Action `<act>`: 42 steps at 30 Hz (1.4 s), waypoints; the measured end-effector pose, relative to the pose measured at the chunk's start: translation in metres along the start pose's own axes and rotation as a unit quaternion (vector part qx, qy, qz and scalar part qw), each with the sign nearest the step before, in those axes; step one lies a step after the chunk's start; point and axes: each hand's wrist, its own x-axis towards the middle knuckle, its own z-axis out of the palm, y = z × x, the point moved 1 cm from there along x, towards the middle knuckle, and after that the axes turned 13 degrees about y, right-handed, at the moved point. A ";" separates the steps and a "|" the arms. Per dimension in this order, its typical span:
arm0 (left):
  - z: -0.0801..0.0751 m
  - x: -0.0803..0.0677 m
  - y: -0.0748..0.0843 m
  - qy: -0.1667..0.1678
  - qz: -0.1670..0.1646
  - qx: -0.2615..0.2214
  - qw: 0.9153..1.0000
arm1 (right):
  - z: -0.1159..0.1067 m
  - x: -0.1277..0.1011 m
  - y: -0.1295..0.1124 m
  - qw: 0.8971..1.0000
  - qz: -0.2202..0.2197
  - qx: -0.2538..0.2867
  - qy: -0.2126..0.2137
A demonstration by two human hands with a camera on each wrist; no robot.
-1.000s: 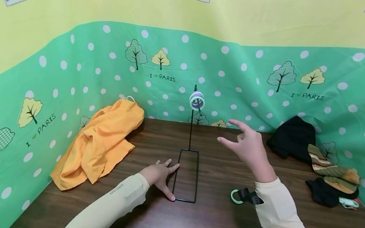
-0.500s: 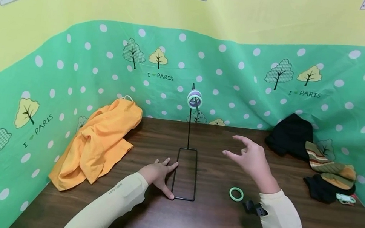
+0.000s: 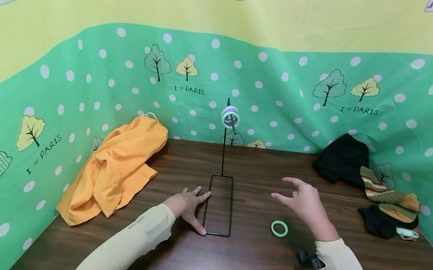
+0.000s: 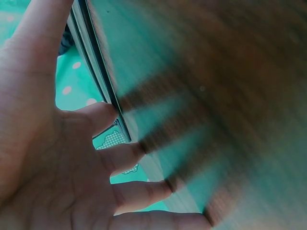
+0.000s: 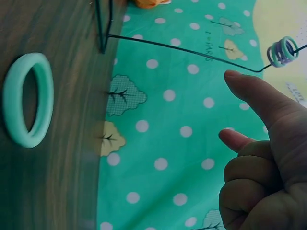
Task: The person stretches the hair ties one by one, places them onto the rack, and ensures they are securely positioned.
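Note:
A black wire stand (image 3: 219, 205) rests on the brown table (image 3: 248, 269), its thin pole rising to a hook that carries a few pastel rings (image 3: 230, 117). My left hand (image 3: 191, 204) lies flat against the left side of the stand's rectangular base; in the left wrist view its spread fingers (image 4: 120, 158) touch the wire base (image 4: 103, 81). My right hand (image 3: 301, 201) hovers above the table, fingers loose and holding nothing. A mint green ring (image 3: 279, 228) lies flat on the table just below and left of it, also seen as the green ring (image 5: 28, 99) in the right wrist view.
A crumpled orange cloth (image 3: 119, 168) lies at the back left. At the back right sit a black garment (image 3: 343, 159), a striped cloth (image 3: 387, 196) and another dark item (image 3: 382, 220). Green dotted fabric walls close in the table on three sides.
My right hand has come down and back from near the hanging rings toward the table. The green ring by my wrist is now in full view. The left hand has stayed put.

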 end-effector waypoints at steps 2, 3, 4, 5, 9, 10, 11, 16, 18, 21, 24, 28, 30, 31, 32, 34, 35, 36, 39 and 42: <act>0.001 0.000 0.000 -0.001 0.000 0.001 1.000 | 0.001 -0.002 0.004 1.000 0.008 -0.004 -0.013; 0.001 0.000 0.000 0.000 0.001 0.001 1.000 | 0.001 -0.003 0.006 1.000 0.010 -0.007 -0.020; 0.001 0.000 -0.001 0.000 0.001 0.000 1.000 | 0.002 -0.004 0.008 1.000 0.012 -0.009 -0.027; 0.001 0.000 -0.001 0.001 0.001 0.000 1.000 | 0.003 -0.005 0.010 0.999 0.015 -0.011 -0.034; 0.002 0.001 -0.001 0.006 0.004 0.000 1.000 | 0.007 -0.008 0.019 0.997 0.020 -0.022 -0.066; 0.002 0.001 -0.001 0.006 0.005 0.000 1.000 | 0.008 -0.009 0.020 0.997 0.020 -0.024 -0.074; 0.002 0.001 -0.001 0.007 0.005 0.000 1.000 | 0.009 -0.009 0.022 0.996 0.022 -0.025 -0.084; 0.002 0.001 0.000 0.007 0.007 0.005 1.000 | 0.013 -0.013 0.032 0.990 0.021 -0.040 -0.137; 0.002 0.001 0.000 0.008 0.008 0.007 1.000 | 0.015 -0.014 0.035 0.987 0.023 -0.044 -0.153; 0.002 0.001 0.000 0.008 0.009 0.007 1.000 | 0.018 -0.014 0.040 0.984 0.025 -0.048 -0.173; 0.002 0.002 0.000 0.008 0.008 0.007 1.000 | 0.021 -0.016 0.044 0.982 0.016 -0.050 -0.181; 0.002 0.001 0.000 0.008 0.006 0.005 1.000 | 0.026 -0.017 0.048 0.982 -0.003 -0.055 -0.181; 0.002 0.001 -0.001 0.008 0.005 0.003 1.000 | 0.028 -0.018 0.049 0.982 -0.009 -0.053 -0.183; 0.002 0.001 -0.001 0.007 0.004 0.001 1.000 | 0.028 -0.018 0.049 0.982 -0.012 -0.053 -0.183; 0.002 0.001 -0.001 0.007 0.004 0.001 1.000 | 0.028 -0.018 0.048 0.981 -0.013 -0.052 -0.184; 0.003 0.000 -0.001 0.009 0.004 0.001 1.000 | 0.029 -0.019 0.048 0.981 -0.017 -0.050 -0.185; 0.003 0.000 -0.001 0.010 0.005 0.001 1.000 | 0.029 -0.019 0.048 0.981 -0.020 -0.050 -0.185; 0.003 0.000 -0.001 0.011 0.005 0.001 1.000 | 0.029 -0.019 0.048 0.981 -0.024 -0.052 -0.185; 0.004 0.001 -0.002 0.012 0.006 0.002 1.000 | 0.028 -0.019 0.047 0.980 -0.019 -0.052 -0.191; 0.003 0.002 -0.002 0.012 0.007 0.003 1.000 | 0.029 -0.020 0.046 0.978 -0.004 -0.048 -0.201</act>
